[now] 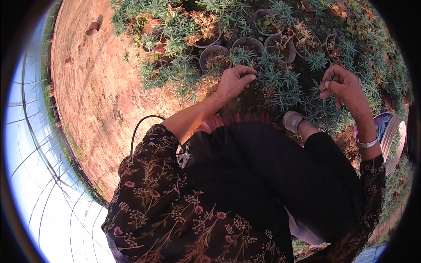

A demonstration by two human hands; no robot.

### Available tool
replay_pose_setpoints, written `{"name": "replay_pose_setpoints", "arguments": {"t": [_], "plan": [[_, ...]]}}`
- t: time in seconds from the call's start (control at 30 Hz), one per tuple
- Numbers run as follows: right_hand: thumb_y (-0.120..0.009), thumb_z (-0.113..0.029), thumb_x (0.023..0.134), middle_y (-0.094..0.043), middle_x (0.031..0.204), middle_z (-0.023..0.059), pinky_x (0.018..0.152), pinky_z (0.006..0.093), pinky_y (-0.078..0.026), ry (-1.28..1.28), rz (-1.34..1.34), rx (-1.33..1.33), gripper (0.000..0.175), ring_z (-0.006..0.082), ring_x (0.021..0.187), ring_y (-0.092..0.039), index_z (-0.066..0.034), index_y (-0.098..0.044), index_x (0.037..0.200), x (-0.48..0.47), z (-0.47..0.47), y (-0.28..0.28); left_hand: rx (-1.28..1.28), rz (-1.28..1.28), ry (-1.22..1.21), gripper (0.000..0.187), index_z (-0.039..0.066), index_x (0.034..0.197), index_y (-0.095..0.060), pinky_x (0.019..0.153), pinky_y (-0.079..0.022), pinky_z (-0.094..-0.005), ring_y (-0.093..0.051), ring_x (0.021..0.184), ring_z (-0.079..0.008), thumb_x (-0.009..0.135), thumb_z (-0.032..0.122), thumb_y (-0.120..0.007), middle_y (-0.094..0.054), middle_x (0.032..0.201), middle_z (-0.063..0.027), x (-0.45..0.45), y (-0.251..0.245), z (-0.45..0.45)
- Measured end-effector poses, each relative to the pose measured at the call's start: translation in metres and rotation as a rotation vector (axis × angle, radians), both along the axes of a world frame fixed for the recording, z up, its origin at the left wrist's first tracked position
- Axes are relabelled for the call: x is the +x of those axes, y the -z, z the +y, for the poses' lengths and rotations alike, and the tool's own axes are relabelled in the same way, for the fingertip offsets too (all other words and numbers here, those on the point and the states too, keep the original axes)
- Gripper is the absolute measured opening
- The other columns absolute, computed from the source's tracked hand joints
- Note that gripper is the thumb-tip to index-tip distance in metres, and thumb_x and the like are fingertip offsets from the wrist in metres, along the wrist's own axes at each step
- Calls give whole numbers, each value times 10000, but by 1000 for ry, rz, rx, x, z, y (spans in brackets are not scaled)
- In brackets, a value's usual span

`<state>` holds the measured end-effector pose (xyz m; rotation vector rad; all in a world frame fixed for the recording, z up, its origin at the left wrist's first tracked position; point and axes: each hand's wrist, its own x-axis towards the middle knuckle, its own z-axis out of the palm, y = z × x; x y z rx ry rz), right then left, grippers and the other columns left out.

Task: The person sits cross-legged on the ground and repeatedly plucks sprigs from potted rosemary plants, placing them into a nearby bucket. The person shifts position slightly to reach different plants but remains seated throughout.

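My left hand (236, 80) reaches over the potted plants, thumb and forefinger nearly meeting beside a narrow-leaved grey-green plant (243, 56). Whether a leaf is pinched between those fingertips is too small to tell. To the right, my right hand (341, 83) is raised above more of the foliage, its fingers curled around a small green sprig (333, 79). Between the hands grows a dense clump of the same spiky plants (279, 82). Round plastic pots (213, 54) stand behind them, some with dry brown stems (218, 62).
A grey shoe (292, 121) is planted among the plants near my knees. At the right lies a pale ribbed container (393, 141). Bare soil (95, 95) spreads to the left, with a tipped brown pot (92, 29) on it. Beyond is a greenhouse film wall (29, 131).
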<state>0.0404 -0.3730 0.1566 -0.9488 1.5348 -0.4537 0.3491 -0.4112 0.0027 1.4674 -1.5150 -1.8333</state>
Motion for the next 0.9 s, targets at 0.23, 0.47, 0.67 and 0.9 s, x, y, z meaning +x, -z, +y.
{"name": "replay_pose_setpoints", "arguments": {"t": [0.23,0.47,0.67,0.9], "plan": [[-483,-80,848,-593,743,18,452,177,-376,176,-128,102,135,80,595,-585,-40,-555,954,-26,69,46,-206,-64,36,240,39,1038,-664,626,-469,-218,-571,726,-77,821,137,-696,-634,846,-2,-10,30,11],[-489,-85,865,-560,729,1,495,167,-361,503,-171,67,117,61,581,-521,-60,-560,954,-44,133,52,-30,-139,18,289,11,966,-678,709,-528,-322,-644,742,-189,706,121,-741,-673,829,-102,-28,24,8],[-496,-71,864,-557,718,-4,473,167,-346,531,-58,87,104,47,537,-490,-58,-572,932,-60,154,24,-136,-222,55,269,15,1016,-660,621,-515,-266,-609,692,-121,752,46,-704,-658,818,-44,-23,33,12],[-497,-71,870,-577,744,-3,462,169,-349,522,17,-11,146,52,565,-529,-56,-588,983,-68,146,12,1,149,-108,347,23,1121,-609,755,-471,-233,-555,840,-79,786,-65,-610,-624,923,-11,-34,49,15]]}}
